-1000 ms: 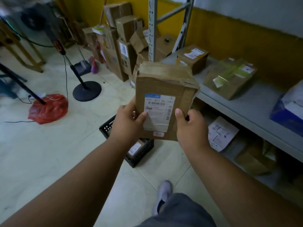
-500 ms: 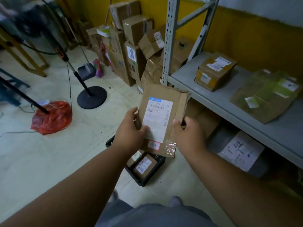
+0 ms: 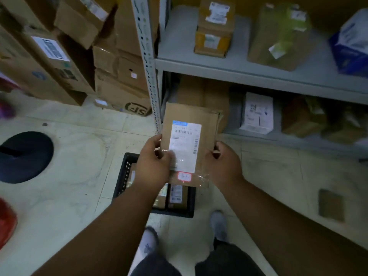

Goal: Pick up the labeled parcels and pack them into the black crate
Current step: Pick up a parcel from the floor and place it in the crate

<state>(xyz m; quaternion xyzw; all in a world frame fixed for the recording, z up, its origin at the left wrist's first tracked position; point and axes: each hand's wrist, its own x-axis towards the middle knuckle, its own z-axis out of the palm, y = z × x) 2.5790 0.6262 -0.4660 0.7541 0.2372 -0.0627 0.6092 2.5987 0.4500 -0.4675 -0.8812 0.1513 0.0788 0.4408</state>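
- We see black crate (image 3: 121, 177) top open, parcels inside (image 3: 176, 196) filling its right part.
- Held parcel (image 3: 191, 144) hangs over it; shelf post (image 3: 150, 76) just behind.

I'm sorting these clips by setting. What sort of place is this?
Probably a parcel storeroom or courier depot: a grey metal shelf rack holds labeled parcels, cardboard boxes are stacked on the floor, and a black crate holds more parcels.
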